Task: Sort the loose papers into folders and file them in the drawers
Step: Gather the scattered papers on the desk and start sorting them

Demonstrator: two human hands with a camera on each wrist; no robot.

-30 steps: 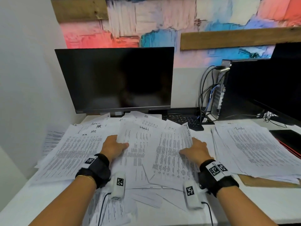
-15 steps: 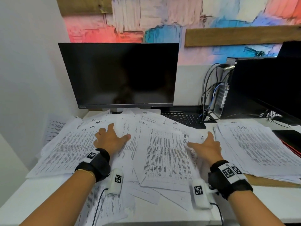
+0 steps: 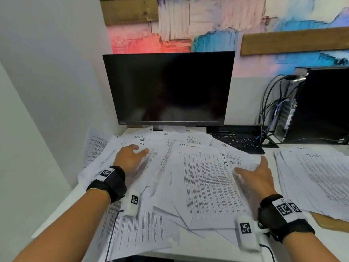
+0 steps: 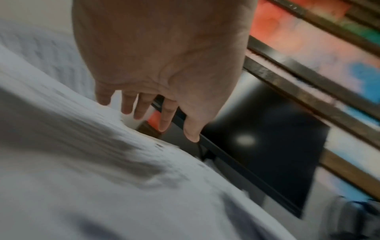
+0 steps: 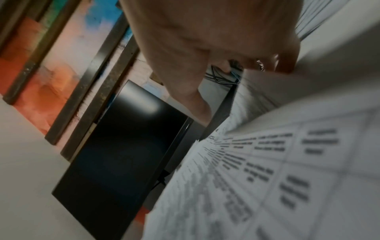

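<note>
Where papers (image 3: pixel 207 182) smother white desk (image 3: pixel 188 250), monitor (image 3: pixel 170 87) (dark), painted wall (image 3: pixel 207 21)

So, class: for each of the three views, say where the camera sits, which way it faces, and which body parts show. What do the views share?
Head: on the head, looking forward and down at papers and monitor; both forearms, left hand, right hand show.
Left wrist: along the open left hand over papers.
Right wrist: along the right hand at a sheet's edge.
Shared: all show the monitor.
</note>
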